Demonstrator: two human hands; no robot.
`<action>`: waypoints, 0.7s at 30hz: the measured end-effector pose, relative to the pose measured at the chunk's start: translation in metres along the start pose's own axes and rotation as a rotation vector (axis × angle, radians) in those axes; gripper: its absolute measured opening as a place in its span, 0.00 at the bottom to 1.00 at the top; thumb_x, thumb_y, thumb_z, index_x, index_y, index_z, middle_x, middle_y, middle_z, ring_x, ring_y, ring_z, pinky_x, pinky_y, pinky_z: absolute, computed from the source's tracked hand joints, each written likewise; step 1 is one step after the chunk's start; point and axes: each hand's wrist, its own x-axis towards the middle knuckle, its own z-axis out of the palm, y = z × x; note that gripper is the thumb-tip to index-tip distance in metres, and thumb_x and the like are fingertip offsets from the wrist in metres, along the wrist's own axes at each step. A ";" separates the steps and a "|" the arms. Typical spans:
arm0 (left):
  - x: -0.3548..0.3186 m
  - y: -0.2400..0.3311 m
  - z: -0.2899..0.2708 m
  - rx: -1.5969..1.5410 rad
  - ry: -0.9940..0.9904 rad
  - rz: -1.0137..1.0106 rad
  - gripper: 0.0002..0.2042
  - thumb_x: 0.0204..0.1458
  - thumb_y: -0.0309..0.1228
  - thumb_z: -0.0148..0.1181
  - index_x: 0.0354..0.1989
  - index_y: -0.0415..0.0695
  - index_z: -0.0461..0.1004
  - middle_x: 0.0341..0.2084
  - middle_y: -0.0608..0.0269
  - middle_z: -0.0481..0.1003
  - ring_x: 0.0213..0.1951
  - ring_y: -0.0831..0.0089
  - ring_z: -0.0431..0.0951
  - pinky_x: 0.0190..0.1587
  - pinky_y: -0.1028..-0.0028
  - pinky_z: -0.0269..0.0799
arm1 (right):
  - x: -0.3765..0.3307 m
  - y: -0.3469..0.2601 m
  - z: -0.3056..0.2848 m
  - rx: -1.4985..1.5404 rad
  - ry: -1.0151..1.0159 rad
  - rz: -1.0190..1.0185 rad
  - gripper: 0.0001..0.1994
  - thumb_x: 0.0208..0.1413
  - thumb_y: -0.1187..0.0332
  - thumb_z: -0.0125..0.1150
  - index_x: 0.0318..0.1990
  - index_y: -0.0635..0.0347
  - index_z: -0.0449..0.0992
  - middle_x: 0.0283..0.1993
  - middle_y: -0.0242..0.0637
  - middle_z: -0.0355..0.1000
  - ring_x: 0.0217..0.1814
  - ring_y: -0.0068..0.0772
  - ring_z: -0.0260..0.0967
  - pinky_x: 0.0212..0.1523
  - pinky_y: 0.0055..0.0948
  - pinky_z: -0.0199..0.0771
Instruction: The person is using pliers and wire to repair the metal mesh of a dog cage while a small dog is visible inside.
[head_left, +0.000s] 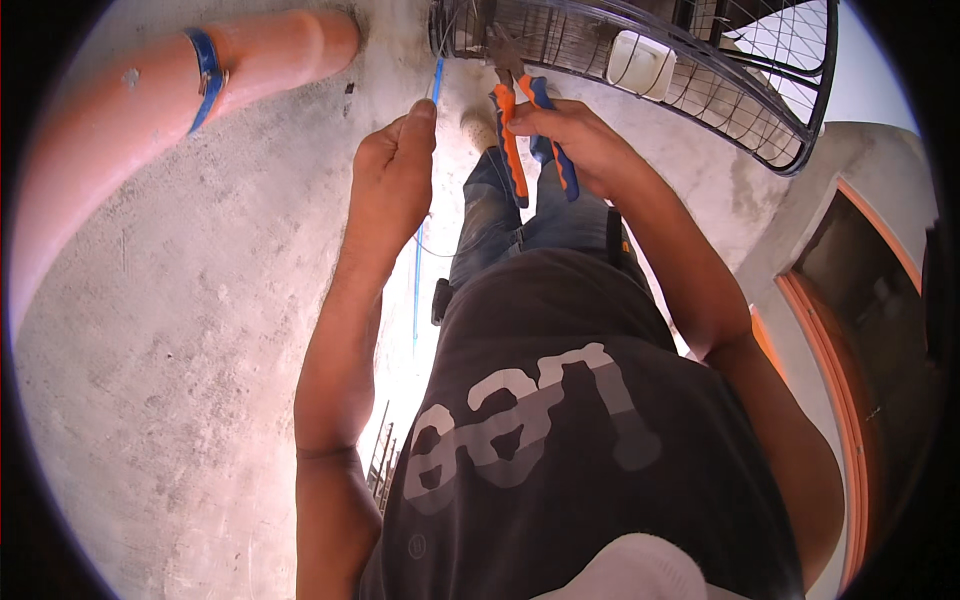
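My left hand (pixel 396 168) is closed, thumb on top, around a thin blue strip (pixel 438 78) that looks like cable or wire. One end sticks up past the thumb, and a blue length hangs below the fist. A fine dark wire also loops out under that hand. In my right hand (pixel 572 138) is a pair of pliers (pixel 513 150) with orange and blue handles, which are spread apart. Their dark jaws point away from me, over the edge of the black wire rack. Whether the jaws touch any wire, I cannot tell.
A thick orange pipe (pixel 120 110) with a blue strap (pixel 207 78) runs along the concrete wall at the upper left. The black wire rack (pixel 560 40) at the top holds a whitish container (pixel 640 64). An orange-framed opening (pixel 830 350) is at the right.
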 end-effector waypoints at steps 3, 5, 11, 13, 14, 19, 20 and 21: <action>0.000 -0.023 0.007 0.158 0.062 0.124 0.23 0.63 0.42 0.48 0.18 0.38 0.65 0.11 0.67 0.59 0.19 0.80 0.58 0.23 0.72 0.58 | -0.004 0.000 0.000 0.017 -0.060 -0.032 0.21 0.52 0.60 0.60 0.48 0.68 0.76 0.49 0.46 0.75 0.51 0.31 0.68 0.54 0.30 0.62; -0.004 -0.031 0.007 0.171 0.030 0.076 0.23 0.63 0.42 0.47 0.18 0.40 0.63 0.13 0.71 0.59 0.20 0.82 0.57 0.24 0.73 0.56 | -0.003 0.005 0.000 0.072 -0.104 -0.101 0.21 0.53 0.61 0.59 0.48 0.68 0.76 0.49 0.46 0.75 0.52 0.32 0.68 0.56 0.31 0.63; -0.042 -0.073 -0.007 0.083 -0.044 -0.142 0.23 0.64 0.43 0.47 0.21 0.37 0.65 0.16 0.67 0.62 0.23 0.79 0.59 0.28 0.72 0.59 | 0.013 0.023 -0.005 0.391 -0.296 -0.102 0.20 0.54 0.65 0.55 0.51 0.69 0.75 0.53 0.44 0.73 0.57 0.33 0.66 0.59 0.32 0.62; -0.069 -0.119 -0.028 0.106 -0.044 -0.165 0.23 0.64 0.43 0.46 0.20 0.38 0.66 0.16 0.67 0.63 0.24 0.79 0.60 0.29 0.72 0.60 | 0.023 0.026 -0.003 0.262 -0.111 -0.082 0.20 0.55 0.64 0.55 0.51 0.68 0.75 0.52 0.43 0.73 0.58 0.32 0.65 0.59 0.30 0.62; -0.087 -0.137 -0.035 0.151 -0.013 -0.180 0.24 0.65 0.44 0.45 0.20 0.39 0.66 0.16 0.68 0.62 0.23 0.79 0.60 0.28 0.72 0.59 | 0.029 0.031 -0.006 0.258 -0.111 -0.081 0.20 0.55 0.64 0.55 0.51 0.68 0.75 0.52 0.43 0.73 0.58 0.32 0.65 0.59 0.30 0.62; -0.194 -0.294 -0.077 0.253 0.088 -0.132 0.27 0.66 0.47 0.38 0.21 0.37 0.65 0.13 0.59 0.60 0.19 0.71 0.58 0.24 0.65 0.58 | 0.031 0.033 -0.018 0.179 0.018 -0.136 0.15 0.51 0.64 0.61 0.41 0.66 0.78 0.36 0.35 0.73 0.36 0.25 0.67 0.36 0.25 0.66; -0.210 -0.319 -0.082 0.327 0.135 -0.125 0.28 0.65 0.49 0.37 0.22 0.36 0.66 0.13 0.50 0.61 0.18 0.60 0.60 0.25 0.61 0.59 | 0.028 0.032 -0.018 0.194 0.104 -0.167 0.14 0.49 0.63 0.63 0.37 0.66 0.79 0.28 0.31 0.71 0.22 0.21 0.65 0.21 0.23 0.63; -0.224 -0.338 -0.086 0.383 0.141 -0.134 0.29 0.64 0.50 0.36 0.23 0.36 0.67 0.14 0.44 0.63 0.18 0.50 0.63 0.25 0.59 0.60 | 0.033 0.038 -0.029 0.105 0.109 -0.170 0.14 0.47 0.62 0.64 0.34 0.66 0.78 0.25 0.31 0.70 0.23 0.24 0.65 0.22 0.26 0.63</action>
